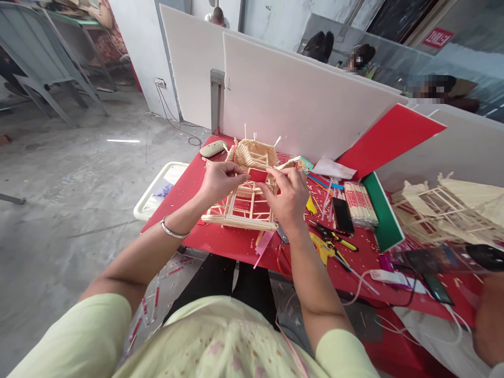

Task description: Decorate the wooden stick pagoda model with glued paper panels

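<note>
A house-like model of thin wooden sticks (pixel 240 222) stands before me, with an open frame at the front and a denser stick-covered part behind. My left hand (pixel 222 178) is over its middle, thumb and forefinger pinched together. Facing it from the other side is my right hand (pixel 289 194), its thumb and forefinger curled toward the same spot. A small red patch shows between the fingertips; whether it is a held piece or the table covering, I cannot tell. The fingers hide what they grip.
On the red table (pixel 189 181) lie a yellow glue gun (pixel 322 248), pliers (pixel 334 236), a black phone (pixel 343 214) and packed sticks (pixel 360 202). A green board (pixel 381 212) separates another stick model (pixel 444 205). White panels (pixel 303 100) rise behind. A co-worker's arm (pixel 490 320) is at right.
</note>
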Available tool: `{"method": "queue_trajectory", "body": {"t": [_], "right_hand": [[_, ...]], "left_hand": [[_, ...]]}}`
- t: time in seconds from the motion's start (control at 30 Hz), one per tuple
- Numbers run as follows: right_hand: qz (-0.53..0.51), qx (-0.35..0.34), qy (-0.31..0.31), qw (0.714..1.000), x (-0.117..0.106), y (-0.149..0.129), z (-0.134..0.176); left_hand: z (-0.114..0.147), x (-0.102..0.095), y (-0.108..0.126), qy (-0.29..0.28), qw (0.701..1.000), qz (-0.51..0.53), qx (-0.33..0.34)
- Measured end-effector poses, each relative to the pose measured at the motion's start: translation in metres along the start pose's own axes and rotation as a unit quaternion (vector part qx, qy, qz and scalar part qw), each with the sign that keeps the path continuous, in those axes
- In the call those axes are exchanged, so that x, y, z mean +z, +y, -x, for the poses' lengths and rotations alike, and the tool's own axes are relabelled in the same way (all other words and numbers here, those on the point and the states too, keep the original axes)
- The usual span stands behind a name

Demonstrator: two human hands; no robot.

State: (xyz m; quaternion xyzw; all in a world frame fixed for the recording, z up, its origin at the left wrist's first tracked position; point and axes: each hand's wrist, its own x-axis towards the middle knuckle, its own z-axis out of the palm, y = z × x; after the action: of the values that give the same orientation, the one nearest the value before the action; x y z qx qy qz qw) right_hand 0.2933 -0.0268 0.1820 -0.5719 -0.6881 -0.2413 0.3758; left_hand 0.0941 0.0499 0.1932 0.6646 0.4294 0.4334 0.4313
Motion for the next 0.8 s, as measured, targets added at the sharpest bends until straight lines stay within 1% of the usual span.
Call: {"method": "queue_trajectory", "body": {"t": [0.17, 0.37, 0.47, 0.63, 0.8], "right_hand": [[-0.025, 0.036, 0.039, 0.998, 0.0001, -0.0038, -0.0021], [-0.029, 0.084, 0.035, 0.995, 0.0038, -0.0048, -0.0030], [-0.024, 0.086, 0.033, 0.995, 0.0049, -0.0046, -0.0029], [-0.016, 0.076, 0.049, 0.996, 0.0050, -0.0041, -0.0026], [-0.012, 0.071, 0.047, 0.996, 0.0048, -0.0031, -0.0025]], "left_hand": [[0.0001, 0.0003, -0.0010, -0.006, 1.000, 0.003, 0.003], [-0.0020, 0.0012, -0.0051, -0.006, 1.000, -0.008, 0.014], [-0.0028, 0.0015, -0.0062, -0.003, 1.000, -0.017, 0.021], [-0.0029, 0.0018, -0.0059, -0.006, 0.999, -0.023, 0.028], [-0.0032, 0.0020, -0.0069, -0.003, 0.999, -0.031, 0.034]]}}
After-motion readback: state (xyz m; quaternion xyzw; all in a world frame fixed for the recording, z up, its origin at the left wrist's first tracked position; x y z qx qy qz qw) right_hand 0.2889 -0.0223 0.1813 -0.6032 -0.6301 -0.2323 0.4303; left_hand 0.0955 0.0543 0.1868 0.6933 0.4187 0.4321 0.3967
